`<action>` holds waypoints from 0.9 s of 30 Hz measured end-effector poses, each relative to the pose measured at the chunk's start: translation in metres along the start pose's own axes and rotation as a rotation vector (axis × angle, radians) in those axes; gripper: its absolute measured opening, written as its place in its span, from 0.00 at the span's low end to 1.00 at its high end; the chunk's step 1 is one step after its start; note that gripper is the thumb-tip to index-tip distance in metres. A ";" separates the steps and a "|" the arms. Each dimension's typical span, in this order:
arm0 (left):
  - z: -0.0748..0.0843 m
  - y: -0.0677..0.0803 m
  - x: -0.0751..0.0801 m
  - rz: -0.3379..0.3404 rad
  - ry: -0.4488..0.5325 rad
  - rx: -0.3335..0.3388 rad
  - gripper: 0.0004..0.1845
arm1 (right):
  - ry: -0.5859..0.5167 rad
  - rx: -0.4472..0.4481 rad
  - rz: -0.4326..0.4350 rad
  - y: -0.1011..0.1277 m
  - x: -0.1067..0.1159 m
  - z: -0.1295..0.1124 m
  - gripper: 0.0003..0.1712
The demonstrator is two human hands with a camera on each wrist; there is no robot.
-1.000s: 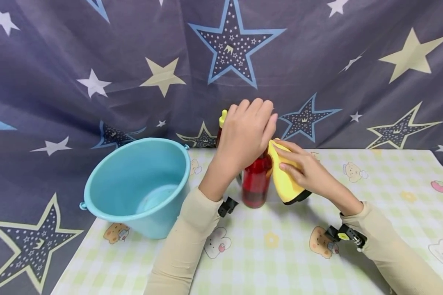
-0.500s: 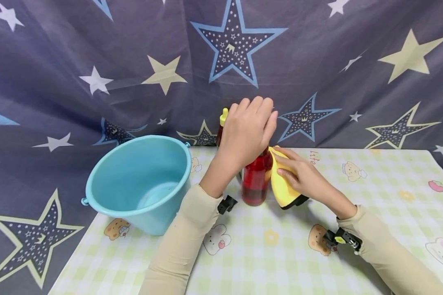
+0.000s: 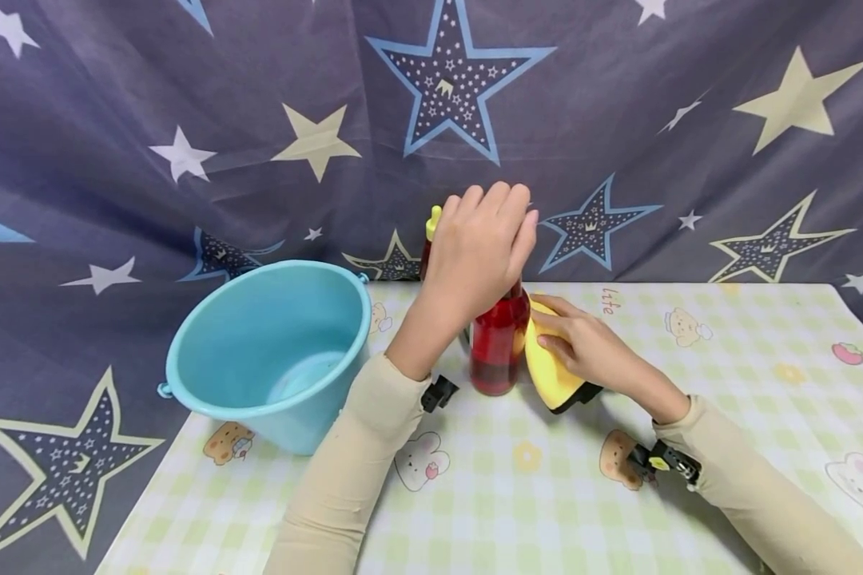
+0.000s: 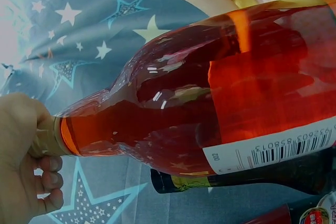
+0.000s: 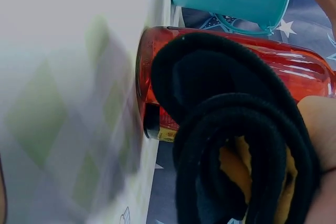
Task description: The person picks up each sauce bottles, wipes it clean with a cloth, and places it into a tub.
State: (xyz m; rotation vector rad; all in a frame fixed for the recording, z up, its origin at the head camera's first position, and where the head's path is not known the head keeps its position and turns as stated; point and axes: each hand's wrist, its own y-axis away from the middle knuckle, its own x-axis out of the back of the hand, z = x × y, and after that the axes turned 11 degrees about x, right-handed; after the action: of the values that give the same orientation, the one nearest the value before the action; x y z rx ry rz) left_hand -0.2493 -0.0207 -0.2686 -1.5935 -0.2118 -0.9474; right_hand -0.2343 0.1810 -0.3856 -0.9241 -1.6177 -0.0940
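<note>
Left hand point(image 3: 478, 255) grips the top of the red bottle point(image 3: 499, 347), upright on the table point(image 3: 546, 495) beside the bucket point(image 3: 273, 359). Right hand point(image 3: 590, 347) presses a folded sponge point(image 3: 546, 367) against its side. Risk: a hard sideways push tips the bottle into bottles behind.

Long beige sleeves point(image 3: 345, 487) cover both forearms to the wrists, each wrist carrying a small black clip-on camera mount point(image 3: 437, 393), the right one point(image 3: 663, 463) marked with yellow
</note>
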 end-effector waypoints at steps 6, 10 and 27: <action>0.001 -0.001 0.000 -0.016 -0.003 0.002 0.15 | 0.001 -0.007 -0.068 0.001 -0.001 0.001 0.21; 0.001 -0.001 0.000 -0.013 -0.013 0.000 0.15 | 0.002 -0.010 -0.105 0.001 -0.004 0.001 0.21; -0.005 -0.002 0.000 -0.037 0.010 -0.054 0.16 | -0.004 0.002 -0.201 0.003 -0.021 0.008 0.20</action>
State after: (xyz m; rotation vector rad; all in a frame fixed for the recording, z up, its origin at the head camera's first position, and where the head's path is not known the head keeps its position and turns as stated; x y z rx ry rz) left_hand -0.2530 -0.0243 -0.2676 -1.6386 -0.2115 -0.9965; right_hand -0.2390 0.1768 -0.4076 -0.7585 -1.7105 -0.2290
